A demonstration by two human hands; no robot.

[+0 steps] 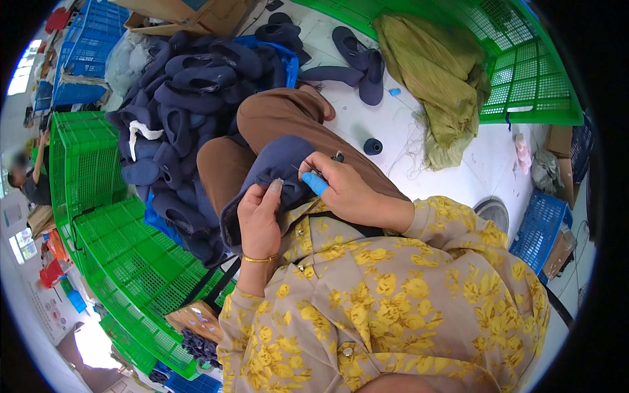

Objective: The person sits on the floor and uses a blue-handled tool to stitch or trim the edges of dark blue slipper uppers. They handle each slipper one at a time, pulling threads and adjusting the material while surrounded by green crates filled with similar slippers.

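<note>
A navy-blue fabric slipper (283, 157) lies across my lap. My left hand (259, 213) is closed on its near edge, thumb pressing the fabric and a gold-coloured bracelet at the wrist. My right hand (341, 190), with a blue covering (315, 183) on one finger, is closed just right of the left hand, over the slipper. From its fingers show a thin metal point and a small dark end of a tool (338, 157); its kind is mostly hidden. Left of my legs a large heap of similar navy slippers (209, 72) is piled.
A green plastic crate (124, 262) stands along my left, another green crate (531, 82) at the far right with olive cloth (429, 78) beside it. Loose slippers (360, 56) and a dark thread spool (373, 146) are on the white floor. A blue basket (540, 229) sits at right.
</note>
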